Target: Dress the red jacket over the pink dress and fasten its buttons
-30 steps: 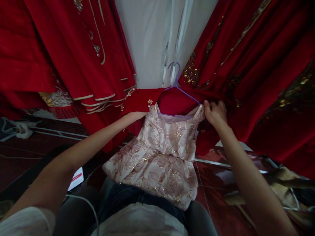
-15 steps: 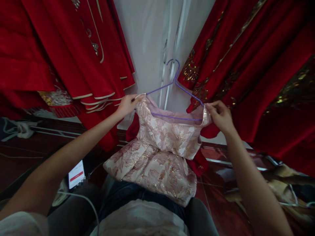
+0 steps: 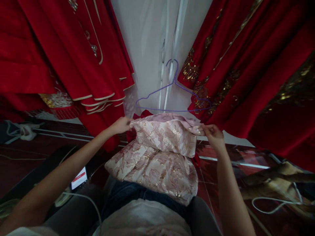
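A pink and cream brocade dress [image 3: 157, 164] with a metallic floral pattern lies across my lap, its top edge facing away from me. My left hand [image 3: 122, 125] pinches the left shoulder of the dress. The right shoulder is between the fingers of my right hand [image 3: 214, 133]. Just beyond the neckline, a purple hanger [image 3: 157, 109] hangs bare, apart from the fabric. Some red cloth [image 3: 145, 114] shows behind the dress.
Red garments with pale trim [image 3: 100, 82] hang on the left, and red ones with gold embroidery [image 3: 221, 82] on the right. A lit phone [image 3: 79, 178] lies beside my left thigh. Gold-brown cloth [image 3: 278, 186] and a white cord [image 3: 268, 209] are at lower right.
Both hands have drawn the dress shoulders down towards me, off the purple hanger. The hanger stays in place and its whole outline now shows. The bodice has sagged lower.
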### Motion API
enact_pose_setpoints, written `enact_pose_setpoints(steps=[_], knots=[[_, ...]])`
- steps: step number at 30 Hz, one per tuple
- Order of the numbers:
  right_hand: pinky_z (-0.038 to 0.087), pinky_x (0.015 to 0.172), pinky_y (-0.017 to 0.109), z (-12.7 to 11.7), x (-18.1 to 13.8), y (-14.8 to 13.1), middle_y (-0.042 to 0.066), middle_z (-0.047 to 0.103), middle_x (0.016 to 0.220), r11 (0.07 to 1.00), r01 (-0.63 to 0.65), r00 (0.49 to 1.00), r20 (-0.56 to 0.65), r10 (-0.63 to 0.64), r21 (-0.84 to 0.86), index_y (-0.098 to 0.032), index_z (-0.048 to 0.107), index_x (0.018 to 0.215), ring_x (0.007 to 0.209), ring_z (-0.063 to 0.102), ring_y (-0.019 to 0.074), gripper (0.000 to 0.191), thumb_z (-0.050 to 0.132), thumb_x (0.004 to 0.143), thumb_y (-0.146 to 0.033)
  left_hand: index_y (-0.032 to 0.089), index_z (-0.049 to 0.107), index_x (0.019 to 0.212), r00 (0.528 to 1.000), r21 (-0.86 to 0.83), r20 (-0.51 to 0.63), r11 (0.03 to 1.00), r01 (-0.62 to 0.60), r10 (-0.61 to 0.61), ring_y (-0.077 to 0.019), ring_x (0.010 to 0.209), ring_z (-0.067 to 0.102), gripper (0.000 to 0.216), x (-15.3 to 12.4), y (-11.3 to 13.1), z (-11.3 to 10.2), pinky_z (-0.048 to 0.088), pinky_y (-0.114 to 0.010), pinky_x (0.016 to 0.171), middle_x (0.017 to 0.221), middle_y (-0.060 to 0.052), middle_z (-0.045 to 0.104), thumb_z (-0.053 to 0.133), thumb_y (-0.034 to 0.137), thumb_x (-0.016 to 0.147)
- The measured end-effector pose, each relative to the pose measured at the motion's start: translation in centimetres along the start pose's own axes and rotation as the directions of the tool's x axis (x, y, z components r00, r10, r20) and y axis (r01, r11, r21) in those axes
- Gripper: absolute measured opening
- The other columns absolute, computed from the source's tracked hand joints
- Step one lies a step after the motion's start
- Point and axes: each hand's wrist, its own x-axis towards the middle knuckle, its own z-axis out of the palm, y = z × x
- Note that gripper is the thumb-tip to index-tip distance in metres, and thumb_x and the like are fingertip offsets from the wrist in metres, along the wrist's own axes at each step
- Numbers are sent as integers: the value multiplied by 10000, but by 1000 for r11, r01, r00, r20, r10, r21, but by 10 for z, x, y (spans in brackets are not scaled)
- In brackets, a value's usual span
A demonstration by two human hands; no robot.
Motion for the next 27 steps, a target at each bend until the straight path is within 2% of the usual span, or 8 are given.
enact_pose_setpoints(steps=[2, 5, 8, 11, 15, 19, 24, 27], knots=[[527, 670, 319, 0, -3, -10, 26, 667, 756, 998, 62, 996, 62, -60, -17, -199, 588, 807, 722, 643, 185, 417, 667, 724, -600, 190, 693, 865, 977, 152, 42, 966, -211, 207, -194, 806, 649, 206, -6, 24, 6, 497, -298, 779, 840, -57, 700, 524, 305, 837], [522, 690, 307, 0, -11, -38, 22, 654, 785, 981, 189, 976, 121, -182, -44, -204, 579, 838, 738, 637, 174, 367, 618, 799, -567, 221, 693, 1030, 887, 248, -56, 867, -432, 458, -210, 1057, 585, 270, 3, 67, 13, 451, -361, 950, 1122, -89, 643, 493, 351, 905], [515, 725, 311, 2, -20, -66, 33, 653, 821, 947, 305, 930, 247, -273, -103, -197, 579, 857, 753, 636, 173, 317, 594, 846, -514, 221, 710, 986, 809, 319, -138, 799, -510, 571, -230, 1241, 471, 317, 32, 96, 23, 354, -439, 1080, 1321, -87, 539, 464, 415, 935], [512, 736, 319, 5, -26, -78, 46, 659, 872, 932, 340, 915, 272, -296, -129, -202, 560, 893, 779, 642, 180, 292, 574, 868, -492, 206, 726, 905, 798, 372, -134, 776, -509, 588, -279, 1352, 354, 312, 66, 101, 44, 210, -558, 1145, 1426, -85, 460, 505, 426, 915], [526, 741, 337, 10, -22, -70, 52, 657, 878, 962, 271, 956, 125, -266, -21, -217, 506, 873, 817, 652, 193, 305, 555, 866, -518, 242, 738, 895, 801, 396, -262, 817, -420, 539, -264, 1297, 406, 220, 81, 93, 88, 158, -594, 1149, 1347, -71, 530, 554, 362, 898], [506, 856, 387, 4, -11, -57, 104, 654, 1044, 962, 273, 958, -104, -269, 28, -213, 491, 867, 974, 643, 222, 286, 562, 849, -489, 251, 736, 873, 720, 321, -535, 894, -312, 443, -241, 1237, 442, 201, 46, 105, 118, 173, -564, 1161, 1238, -55, 579, 591, 390, 873], [481, 756, 368, -27, 3, -43, 41, 595, 775, 986, 157, 880, -445, -163, -49, -210, 515, 800, 768, 604, 215, 250, 600, 779, -444, 261, 727, 857, 679, 291, -575, 890, -351, 456, -232, 1223, 451, 210, 15, 117, 106, 191, -549, 1165, 1219, -35, 586, 596, 424, 865], [445, 653, 342, -42, 8, -36, 2, 537, 681, 992, 92, 859, -510, -38, 81, -218, 528, 772, 632, 537, 182, 242, 660, 710, -412, 251, 718, 869, 673, 266, -584, 890, -370, 454, -202, 1162, 493, 197, 24, 102, 95, 251, -516, 1155, 1129, -32, 603, 597, 406, 870]])
